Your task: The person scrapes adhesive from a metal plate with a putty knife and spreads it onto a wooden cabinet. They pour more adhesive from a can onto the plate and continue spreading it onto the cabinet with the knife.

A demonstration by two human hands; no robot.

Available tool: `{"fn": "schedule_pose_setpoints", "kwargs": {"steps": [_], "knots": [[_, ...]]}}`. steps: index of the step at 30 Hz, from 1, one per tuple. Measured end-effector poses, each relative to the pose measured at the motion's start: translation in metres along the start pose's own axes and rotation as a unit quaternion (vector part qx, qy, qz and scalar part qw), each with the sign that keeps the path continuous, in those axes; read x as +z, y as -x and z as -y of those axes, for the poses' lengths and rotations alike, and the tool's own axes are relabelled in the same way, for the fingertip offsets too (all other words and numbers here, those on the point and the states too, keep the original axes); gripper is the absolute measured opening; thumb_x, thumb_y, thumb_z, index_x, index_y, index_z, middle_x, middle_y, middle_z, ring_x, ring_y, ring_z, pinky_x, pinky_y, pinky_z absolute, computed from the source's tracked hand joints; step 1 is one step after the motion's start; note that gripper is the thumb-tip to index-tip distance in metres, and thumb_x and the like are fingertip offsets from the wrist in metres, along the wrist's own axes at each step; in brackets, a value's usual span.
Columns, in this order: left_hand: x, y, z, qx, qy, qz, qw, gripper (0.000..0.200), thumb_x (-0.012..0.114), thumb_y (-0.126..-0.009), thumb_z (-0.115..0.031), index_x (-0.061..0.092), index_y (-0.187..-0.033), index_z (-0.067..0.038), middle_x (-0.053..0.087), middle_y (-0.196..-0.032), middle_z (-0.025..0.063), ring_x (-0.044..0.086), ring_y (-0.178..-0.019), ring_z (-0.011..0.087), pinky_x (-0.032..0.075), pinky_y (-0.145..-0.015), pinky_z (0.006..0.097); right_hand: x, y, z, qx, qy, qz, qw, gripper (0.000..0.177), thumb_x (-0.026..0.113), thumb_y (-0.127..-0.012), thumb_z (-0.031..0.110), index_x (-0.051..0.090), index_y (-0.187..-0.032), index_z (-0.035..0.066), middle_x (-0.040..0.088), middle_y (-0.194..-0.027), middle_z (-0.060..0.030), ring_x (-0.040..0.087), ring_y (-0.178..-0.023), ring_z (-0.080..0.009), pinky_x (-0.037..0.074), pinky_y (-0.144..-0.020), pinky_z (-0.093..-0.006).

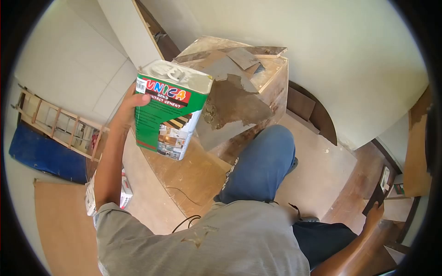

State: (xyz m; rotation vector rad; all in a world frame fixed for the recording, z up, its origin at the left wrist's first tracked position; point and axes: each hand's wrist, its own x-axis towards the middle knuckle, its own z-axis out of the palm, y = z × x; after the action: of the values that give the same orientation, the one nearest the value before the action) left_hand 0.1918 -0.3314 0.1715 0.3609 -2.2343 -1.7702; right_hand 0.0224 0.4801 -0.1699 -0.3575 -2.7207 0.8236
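At nine o'clock is a ladder point(55, 124). The left hand point(131, 108), at ten o'clock, is closed around the left side of a green can point(172, 115) with the thumb on its label. The raised can lies at the hand's three o'clock. A worn cabinet point(258, 87) is behind it at one o'clock. At four o'clock the right hand point(374, 216) pinches a dark chip point(375, 197), which juts from the fingers toward twelve.
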Motion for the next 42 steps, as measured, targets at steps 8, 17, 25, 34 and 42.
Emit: {"fn": "schedule_pose_setpoints", "kwargs": {"steps": [8,17,25,34,42], "knots": [[-0.012,-0.026,0.013,-0.060,-0.064,0.007,0.996,0.078,0.079,-0.071,-0.037,0.054,-0.132,0.005,0.068,-0.117,0.0149,0.069,-0.102,0.0209,0.056,-0.093,0.0330,-0.007,-0.006,0.010,0.036,0.038,0.057,0.997,0.045,0.051,-0.099,0.018,0.054,-0.135,-0.008,0.061,-0.131,-0.0304,0.057,-0.123,-0.0456,0.042,-0.106,-0.0459],[-0.024,-0.047,0.000,-0.080,-0.162,0.026,0.983,0.081,0.079,-0.069,-0.041,0.055,-0.131,0.006,0.069,-0.116,0.0157,0.068,-0.104,0.0224,0.054,-0.095,0.0334,0.002,-0.016,0.013,0.022,0.047,0.068,0.996,0.045,0.051,-0.101,0.021,0.054,-0.136,-0.008,0.060,-0.131,-0.0310,0.057,-0.122,-0.0451,0.042,-0.105,-0.0466],[-0.024,-0.056,-0.001,-0.088,-0.189,0.056,0.976,0.083,0.078,-0.068,-0.039,0.055,-0.134,0.006,0.069,-0.117,0.0165,0.068,-0.104,0.0227,0.053,-0.095,0.0330,0.011,-0.019,0.001,0.017,0.074,0.046,0.996,0.047,0.052,-0.102,0.023,0.053,-0.137,-0.007,0.060,-0.131,-0.0307,0.056,-0.123,-0.0456,0.042,-0.106,-0.0466],[-0.022,-0.059,0.005,-0.088,-0.199,0.074,0.973,0.082,0.077,-0.068,-0.040,0.055,-0.133,0.005,0.068,-0.118,0.0163,0.067,-0.105,0.0217,0.052,-0.095,0.0329,0.003,-0.017,0.010,0.014,0.080,0.047,0.996,0.046,0.050,-0.102,0.021,0.053,-0.137,-0.009,0.058,-0.133,-0.0314,0.055,-0.125,-0.0456,0.041,-0.107,-0.0460],[-0.025,-0.051,0.004,-0.065,-0.204,0.067,0.974,0.082,0.079,-0.068,-0.040,0.055,-0.134,0.004,0.069,-0.118,0.0150,0.066,-0.107,0.0214,0.051,-0.098,0.0330,0.009,-0.019,-0.001,0.012,0.116,0.024,0.993,0.047,0.050,-0.102,0.024,0.052,-0.137,-0.008,0.058,-0.133,-0.0313,0.055,-0.125,-0.0453,0.041,-0.107,-0.0467]]}}
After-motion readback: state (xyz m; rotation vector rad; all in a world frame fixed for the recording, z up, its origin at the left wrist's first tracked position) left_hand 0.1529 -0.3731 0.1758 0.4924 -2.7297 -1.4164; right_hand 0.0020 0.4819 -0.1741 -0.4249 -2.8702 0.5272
